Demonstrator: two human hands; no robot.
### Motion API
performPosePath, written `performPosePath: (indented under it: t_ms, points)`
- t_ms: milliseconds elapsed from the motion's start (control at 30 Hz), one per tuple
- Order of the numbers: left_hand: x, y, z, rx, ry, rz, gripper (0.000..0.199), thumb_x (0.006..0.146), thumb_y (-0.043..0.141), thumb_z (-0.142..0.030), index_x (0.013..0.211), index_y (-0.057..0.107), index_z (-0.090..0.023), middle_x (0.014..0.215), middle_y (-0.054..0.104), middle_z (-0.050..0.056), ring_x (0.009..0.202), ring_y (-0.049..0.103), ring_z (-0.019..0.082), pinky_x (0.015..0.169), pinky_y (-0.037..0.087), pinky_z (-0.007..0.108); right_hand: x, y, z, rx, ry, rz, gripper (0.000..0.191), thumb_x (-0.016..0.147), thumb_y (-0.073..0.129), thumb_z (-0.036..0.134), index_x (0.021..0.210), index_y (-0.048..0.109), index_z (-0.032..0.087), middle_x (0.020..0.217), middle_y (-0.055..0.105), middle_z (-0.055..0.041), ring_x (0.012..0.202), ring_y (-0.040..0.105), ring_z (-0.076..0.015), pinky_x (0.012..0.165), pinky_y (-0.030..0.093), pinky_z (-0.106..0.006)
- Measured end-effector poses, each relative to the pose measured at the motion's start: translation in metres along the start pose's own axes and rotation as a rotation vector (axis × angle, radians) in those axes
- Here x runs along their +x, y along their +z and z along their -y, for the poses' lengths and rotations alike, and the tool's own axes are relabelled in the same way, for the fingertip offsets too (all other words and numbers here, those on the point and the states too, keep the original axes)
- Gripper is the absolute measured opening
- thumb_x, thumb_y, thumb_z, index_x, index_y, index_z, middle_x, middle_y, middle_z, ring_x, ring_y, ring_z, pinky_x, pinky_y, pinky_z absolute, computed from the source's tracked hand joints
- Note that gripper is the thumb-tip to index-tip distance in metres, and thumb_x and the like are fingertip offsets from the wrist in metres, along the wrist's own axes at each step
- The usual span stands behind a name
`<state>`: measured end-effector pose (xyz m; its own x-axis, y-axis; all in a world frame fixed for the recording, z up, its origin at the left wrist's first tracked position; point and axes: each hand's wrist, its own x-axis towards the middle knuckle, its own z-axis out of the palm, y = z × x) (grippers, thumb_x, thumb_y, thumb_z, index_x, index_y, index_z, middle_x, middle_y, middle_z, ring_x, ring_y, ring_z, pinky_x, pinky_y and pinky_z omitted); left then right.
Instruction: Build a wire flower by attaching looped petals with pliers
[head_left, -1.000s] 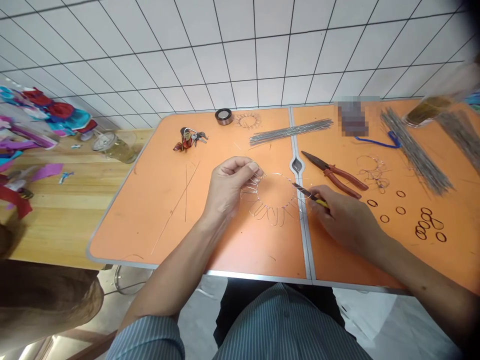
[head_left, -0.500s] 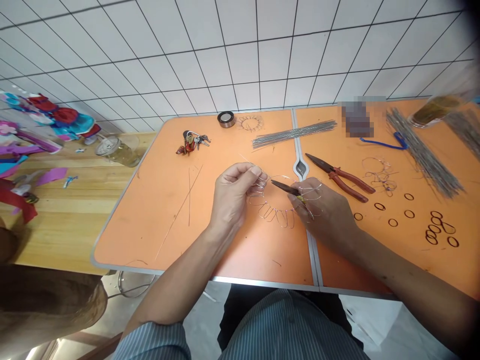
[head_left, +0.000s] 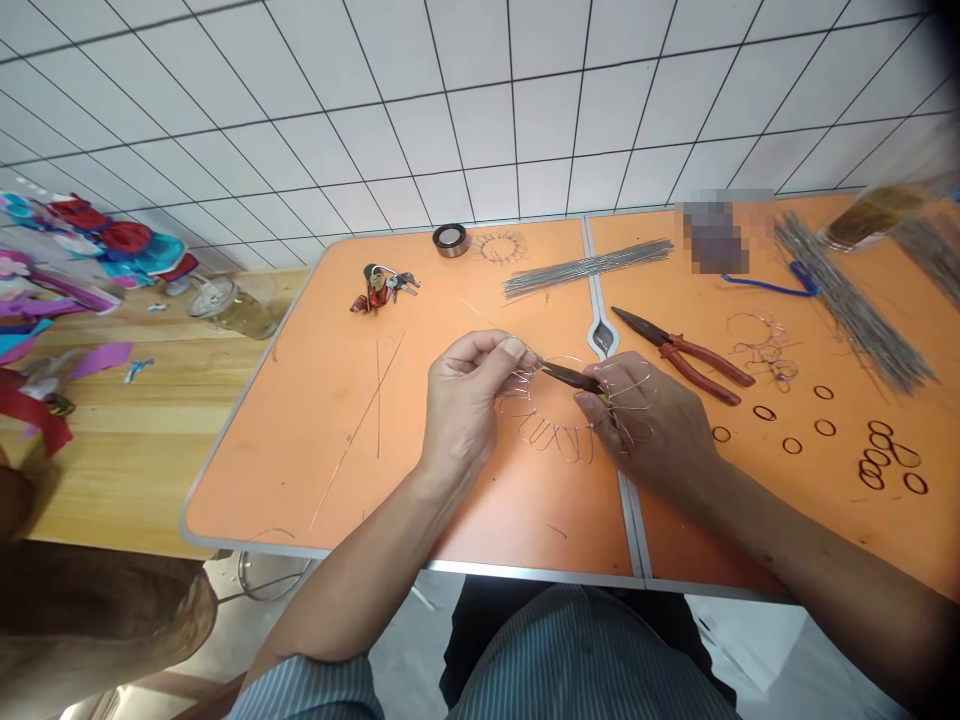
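Note:
Between my hands is a ring of thin wire (head_left: 556, 428), bent into a row of loops around its rim. My left hand (head_left: 469, 395) pinches the wire at the ring's upper left, and a loose end sticks out past the fingertips. In my right hand (head_left: 649, 415) is a small pair of pliers (head_left: 574, 377); its dark jaws point left and reach the wire beside my left fingertips. Several wire loops arch over my right fingers. Whether the jaws are closed on the wire is too small to tell.
Red-handled pliers (head_left: 686, 358), dark rings (head_left: 825, 428) and tangled wire (head_left: 765, 345) lie on the right. Behind are wire bundles (head_left: 589, 268), a looped wire ring (head_left: 501, 247), a tape roll (head_left: 451, 240) and keys (head_left: 386, 285). Straight wires (head_left: 356, 430) lie on the left.
The pliers' tip has moved slightly left, up to the wire at my left fingertips. The wire ring has shifted a little, and my left hand keeps its pinch.

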<state>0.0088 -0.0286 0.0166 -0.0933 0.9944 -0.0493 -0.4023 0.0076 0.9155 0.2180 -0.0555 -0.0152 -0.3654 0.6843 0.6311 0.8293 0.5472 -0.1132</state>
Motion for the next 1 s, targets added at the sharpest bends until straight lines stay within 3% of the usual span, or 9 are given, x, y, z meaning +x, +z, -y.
performPosePath:
  t_ms: [167,333,467,600,733,833,1000]
  points:
    - [-0.001,0.000,0.002,-0.003,-0.007,0.011,0.021,0.083,0.097,-0.033,0.080,0.080,-0.020,0.077,0.080,0.000,0.067,0.073,0.010,0.067,0.061,0.021,-0.001,0.001,-0.002,0.014,0.007,0.015,0.022,0.119,0.047,0.035,0.112,0.065,0.024,0.101,0.080,-0.0103,0.086,0.075,-0.0255,0.071,0.053,-0.040]
    - [-0.001,0.001,0.002,0.020,-0.020,0.002,0.023,0.081,0.096,-0.034,0.081,0.078,-0.020,0.076,0.078,0.000,0.067,0.072,0.010,0.067,0.060,0.022,0.002,-0.005,0.003,0.026,0.103,0.191,0.027,0.119,0.045,0.035,0.111,0.068,0.025,0.107,0.081,-0.0112,0.091,0.074,-0.0265,0.077,0.053,-0.042]
    - [0.000,0.000,0.002,0.048,-0.019,0.004,0.025,0.083,0.096,-0.036,0.082,0.077,-0.020,0.077,0.078,0.000,0.068,0.073,0.011,0.069,0.061,0.024,0.001,-0.007,0.002,0.028,0.110,0.210,0.030,0.119,0.044,0.034,0.109,0.070,0.024,0.105,0.081,-0.0117,0.091,0.073,-0.0273,0.076,0.051,-0.042]
    - [0.004,-0.002,0.001,0.049,-0.022,0.023,0.024,0.081,0.096,-0.036,0.081,0.077,-0.020,0.077,0.080,0.001,0.070,0.077,0.014,0.071,0.063,0.026,-0.005,-0.011,-0.021,0.015,0.108,0.217,0.035,0.120,0.042,0.036,0.106,0.071,0.022,0.099,0.078,-0.0105,0.092,0.074,-0.0270,0.074,0.048,-0.040]
    - [0.007,-0.005,-0.002,0.117,-0.033,0.076,0.023,0.081,0.096,-0.035,0.079,0.080,-0.020,0.076,0.081,0.003,0.072,0.080,0.017,0.067,0.062,0.026,0.000,-0.034,-0.052,-0.004,0.228,0.262,0.031,0.118,0.047,0.039,0.112,0.072,0.022,0.102,0.077,-0.0090,0.094,0.072,-0.0265,0.068,0.045,-0.036]
    - [0.007,-0.006,-0.004,0.170,-0.014,0.107,0.018,0.084,0.093,-0.032,0.079,0.081,-0.019,0.077,0.082,0.005,0.073,0.079,0.018,0.067,0.061,0.026,0.016,-0.057,-0.059,-0.079,0.125,0.279,0.038,0.119,0.045,0.044,0.110,0.073,0.021,0.103,0.076,-0.0106,0.088,0.069,-0.0254,0.063,0.038,-0.037]
    - [0.004,-0.005,-0.005,0.263,0.046,0.153,0.017,0.088,0.089,-0.029,0.076,0.081,-0.019,0.076,0.082,0.006,0.071,0.076,0.017,0.067,0.059,0.026,0.046,-0.078,-0.046,-0.198,-0.119,0.420,0.046,0.117,0.041,0.049,0.098,0.074,0.023,0.092,0.072,-0.0101,0.069,0.056,-0.0228,0.059,0.024,-0.039]
